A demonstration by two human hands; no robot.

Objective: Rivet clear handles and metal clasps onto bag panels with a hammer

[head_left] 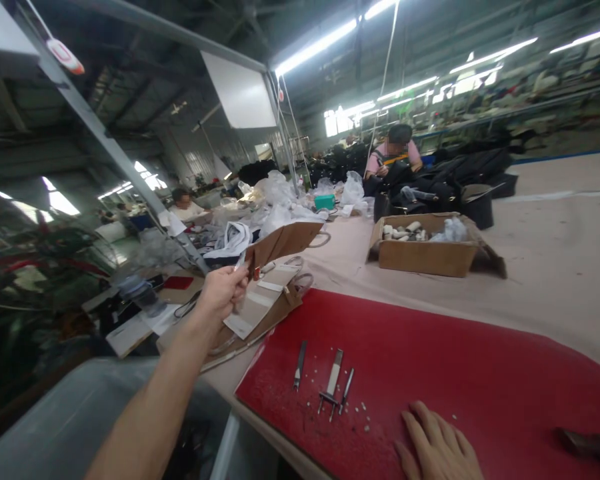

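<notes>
Brown panel (287,241) — where is it, and what holds it?

It appears raised over the pile of flat pieces (260,303), beyond the left corner of the red board (405,347). The left hand (225,290) has it by the near end, the fingers curled closely on it.

And the right hand (440,443)?

It lies at the near side of the board, fingers a little spread. I see nothing in its grip, but the palm's underside is hidden.

How to handle the panel well?

I judge that one-ended grip leaves the far end without support, so it could bend or swing. A steady wrist would help, and enough height over the loops (305,283) at the pile, which might catch.

And on the board?

The pronged tool (333,383) lies there among pale scraps — I would keep the panel away from its points, for they could scratch it.
</notes>
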